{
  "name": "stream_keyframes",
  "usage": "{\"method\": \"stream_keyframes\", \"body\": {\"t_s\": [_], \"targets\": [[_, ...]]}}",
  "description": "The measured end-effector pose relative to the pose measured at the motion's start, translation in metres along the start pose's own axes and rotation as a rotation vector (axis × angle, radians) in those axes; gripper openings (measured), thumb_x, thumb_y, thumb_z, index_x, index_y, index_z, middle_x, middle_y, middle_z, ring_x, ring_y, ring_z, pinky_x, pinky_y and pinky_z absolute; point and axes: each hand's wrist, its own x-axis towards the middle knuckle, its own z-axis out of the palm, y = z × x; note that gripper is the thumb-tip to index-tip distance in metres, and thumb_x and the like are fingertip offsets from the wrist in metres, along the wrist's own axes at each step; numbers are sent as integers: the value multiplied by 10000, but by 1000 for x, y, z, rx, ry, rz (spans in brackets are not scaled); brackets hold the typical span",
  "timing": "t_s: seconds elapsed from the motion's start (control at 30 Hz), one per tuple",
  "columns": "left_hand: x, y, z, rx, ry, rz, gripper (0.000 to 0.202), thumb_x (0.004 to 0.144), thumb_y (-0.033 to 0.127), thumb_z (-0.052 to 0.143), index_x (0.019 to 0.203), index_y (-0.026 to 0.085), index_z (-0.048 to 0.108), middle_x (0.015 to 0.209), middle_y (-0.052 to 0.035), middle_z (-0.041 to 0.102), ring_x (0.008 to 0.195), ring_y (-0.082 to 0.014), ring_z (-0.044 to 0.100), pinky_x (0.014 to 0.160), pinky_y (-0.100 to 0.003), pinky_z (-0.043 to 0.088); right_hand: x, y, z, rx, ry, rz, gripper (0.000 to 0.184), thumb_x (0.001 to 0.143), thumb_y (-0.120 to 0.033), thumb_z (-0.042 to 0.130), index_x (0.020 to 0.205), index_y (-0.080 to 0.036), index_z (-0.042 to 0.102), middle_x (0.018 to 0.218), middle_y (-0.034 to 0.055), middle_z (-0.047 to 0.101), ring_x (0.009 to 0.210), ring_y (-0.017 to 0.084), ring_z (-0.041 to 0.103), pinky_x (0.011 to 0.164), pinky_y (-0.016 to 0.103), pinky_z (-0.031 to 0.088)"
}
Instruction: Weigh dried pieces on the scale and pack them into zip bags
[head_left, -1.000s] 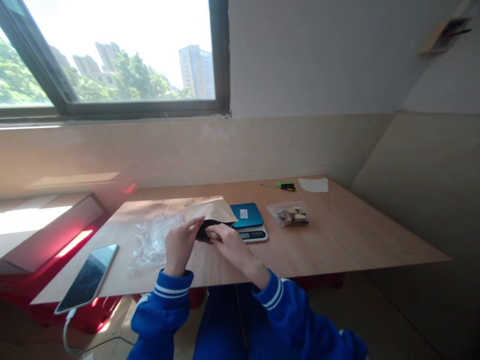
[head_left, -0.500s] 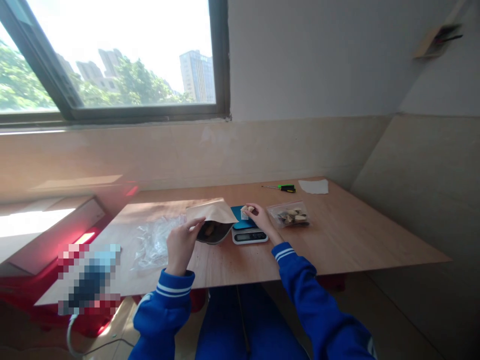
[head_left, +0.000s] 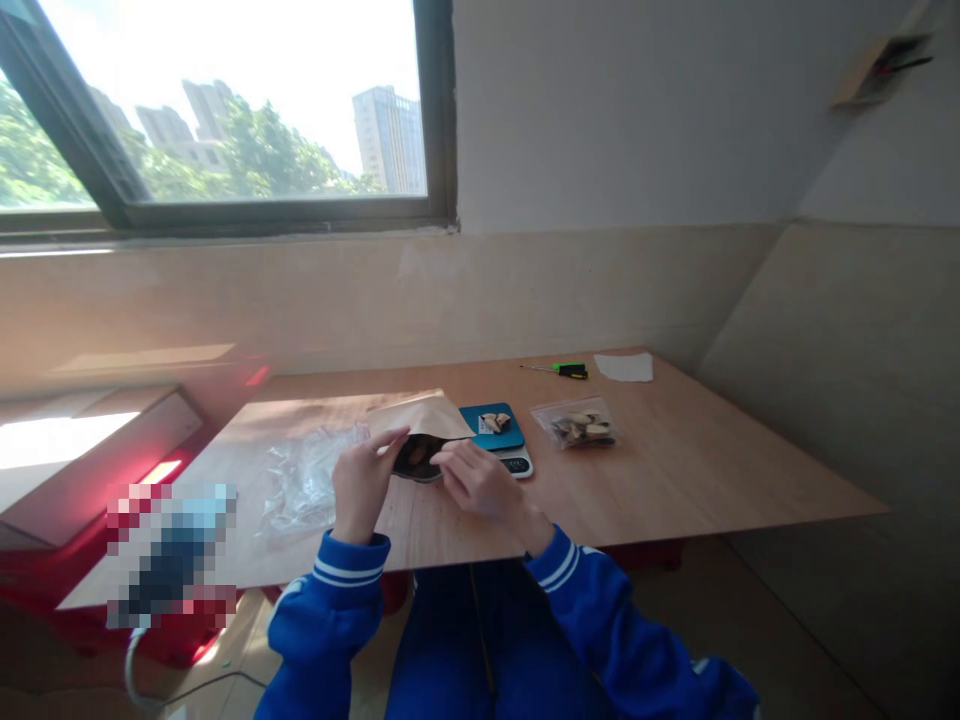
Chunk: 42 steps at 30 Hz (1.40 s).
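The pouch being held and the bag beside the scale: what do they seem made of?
The pouch in the left hand looks like kraft paper: tan, matte; its dark inside may be a lining. The bag right of the scale looks like clear glossy plastic: pieces inside show through.

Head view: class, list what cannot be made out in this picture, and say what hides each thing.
- Contents of the paper pouch, head view: its mouth is dark and the right hand covers part of it.
- Reading on the scale, head view: the display is too small to read.
- Pieces on the scale, head view: too small to identify.
- Object at the left edge of the table, head view: blurred by pixel blocks.
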Motion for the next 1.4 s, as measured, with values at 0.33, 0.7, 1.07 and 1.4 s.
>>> {"method": "stream_keyframes", "body": {"t_s": [0.33, 0.7, 1.07, 1.4], "targets": [[-14, 2, 10, -63, -16, 5, 236, 855, 347, 576, 1001, 271, 745, 846, -36, 764, 793, -238, 708, 639, -273, 483, 42, 2, 58, -217, -323, 273, 363, 840, 38, 440, 1135, -85, 613, 1109, 151, 681, 1034, 286, 648, 896, 378, 519], [-13, 1, 7, -38, -24, -1, 246, 869, 342, 563, 1026, 271, 738, 839, -39, 764, 769, -232, 704, 637, -271, 468, 45, -6, 39, -231, -378, 232, 323, 887, -12, 421, 1134, -84, 615, 1052, 165, 697, 928, 273, 681, 812, 384, 540], [-2, 0, 4, 47, 11, -32, 230, 855, 356, 585, 1014, 302, 742, 804, -40, 762, 736, -223, 700, 581, -255, 410, 15, -22, 1, -202, -242, 41, 255, 913, -86, 465, 1118, -146, 604, 1012, 104, 676, 938, 224, 629, 834, 374, 509], [3, -10, 5, 22, 22, -74, 243, 838, 395, 587, 1000, 309, 746, 829, -29, 763, 808, -245, 700, 614, -268, 429, 3, 36, -43, 169, 390, 356, 256, 917, -288, 527, 1146, -189, 584, 1068, 68, 688, 897, 161, 649, 798, 278, 504]]}}
